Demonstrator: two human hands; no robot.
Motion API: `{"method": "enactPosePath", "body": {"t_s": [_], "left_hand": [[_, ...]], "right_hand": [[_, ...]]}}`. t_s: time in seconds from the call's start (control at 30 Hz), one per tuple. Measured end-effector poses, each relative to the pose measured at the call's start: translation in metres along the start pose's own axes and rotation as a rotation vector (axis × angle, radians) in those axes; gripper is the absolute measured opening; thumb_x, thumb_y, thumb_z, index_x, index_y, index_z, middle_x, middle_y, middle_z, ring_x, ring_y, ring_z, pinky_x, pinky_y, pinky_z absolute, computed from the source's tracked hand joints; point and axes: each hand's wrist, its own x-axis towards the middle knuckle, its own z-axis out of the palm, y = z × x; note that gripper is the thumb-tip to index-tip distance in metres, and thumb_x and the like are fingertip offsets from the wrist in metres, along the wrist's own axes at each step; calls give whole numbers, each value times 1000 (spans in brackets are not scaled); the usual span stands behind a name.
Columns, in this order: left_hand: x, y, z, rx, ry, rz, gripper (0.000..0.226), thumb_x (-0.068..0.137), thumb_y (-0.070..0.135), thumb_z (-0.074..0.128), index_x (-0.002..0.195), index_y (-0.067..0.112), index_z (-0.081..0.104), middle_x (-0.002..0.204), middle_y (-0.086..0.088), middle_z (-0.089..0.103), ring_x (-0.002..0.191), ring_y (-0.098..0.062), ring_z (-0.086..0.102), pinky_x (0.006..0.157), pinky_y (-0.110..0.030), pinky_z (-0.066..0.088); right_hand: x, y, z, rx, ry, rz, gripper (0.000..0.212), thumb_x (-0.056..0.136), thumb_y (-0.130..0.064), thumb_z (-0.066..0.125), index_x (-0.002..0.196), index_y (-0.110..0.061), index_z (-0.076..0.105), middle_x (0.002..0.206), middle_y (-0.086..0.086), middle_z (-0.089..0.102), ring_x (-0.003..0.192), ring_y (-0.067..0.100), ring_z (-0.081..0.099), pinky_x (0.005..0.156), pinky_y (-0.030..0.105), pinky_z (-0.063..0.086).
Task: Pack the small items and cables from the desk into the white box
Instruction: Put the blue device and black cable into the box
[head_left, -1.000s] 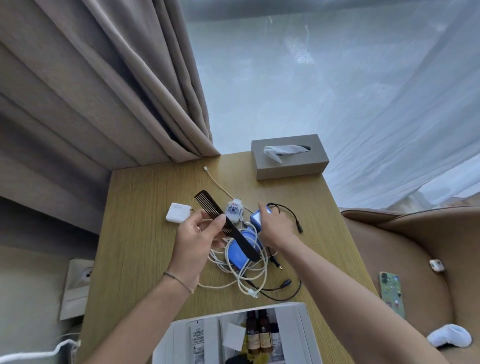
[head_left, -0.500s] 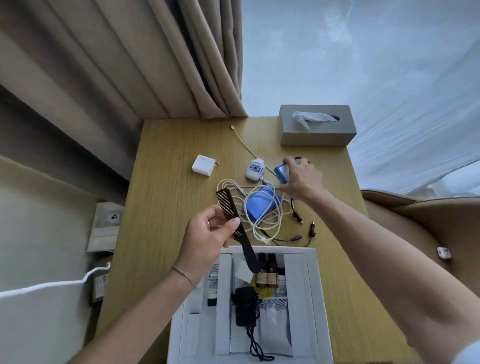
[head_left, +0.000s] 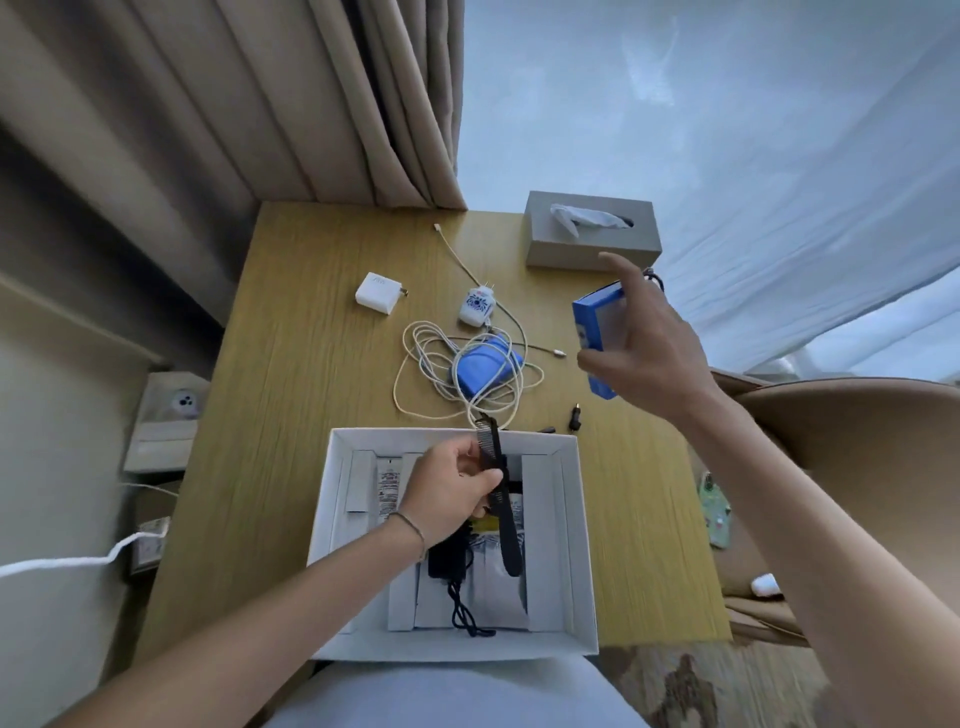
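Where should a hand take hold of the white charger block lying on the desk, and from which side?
Grip the white charger block across its two long flat sides, coming straight down from above. It lies flat on the desk, apart from the white cable coil, so nothing crowds it. Its metal prongs stick out on the right end, so I would keep fingers off that end.

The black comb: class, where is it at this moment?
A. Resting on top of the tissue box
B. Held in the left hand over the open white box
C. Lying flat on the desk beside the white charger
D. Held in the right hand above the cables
B: the left hand grips the black comb above the open white box.
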Motion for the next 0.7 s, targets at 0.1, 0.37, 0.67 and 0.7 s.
{"method": "enactPosePath", "body": {"t_s": [0.1,0.37,0.67,0.7], "left_hand": [[-1,-19,23,41,-24,-67,8,86,8,73,85,10,66,78,-14,74,58,-23,71,58,-41,62],[7,-48,70,206,2,-153,23,78,12,82,77,17,60,63,0,66,43,-5,63,43,-19,51],[-26,-10,54,168,276,145,16,94,23,62,110,25,59,68,3,58,66,-15,60,65,-37,55],[-38,2,43,93,336,272,17,97,23,58,112,30,57,69,4,55,66,-13,58,64,-32,53]], "right_hand": [[-26,-7,-16,45,-8,-40,98,63,-29,74,145,-47,25,113,-10,51,84,19,54,69,37,47],[-67,-15,-31,165,-99,-99,94,66,-24,77,143,-48,29,115,-17,53,88,8,51,74,38,49],[-83,-25,-27,536,-284,-232,106,62,-17,76,148,-53,26,103,-21,59,88,12,59,77,20,53],[-84,-25,-25,651,-326,-213,107,62,-13,77,149,-52,28,108,-14,62,90,14,62,79,20,53]]}}
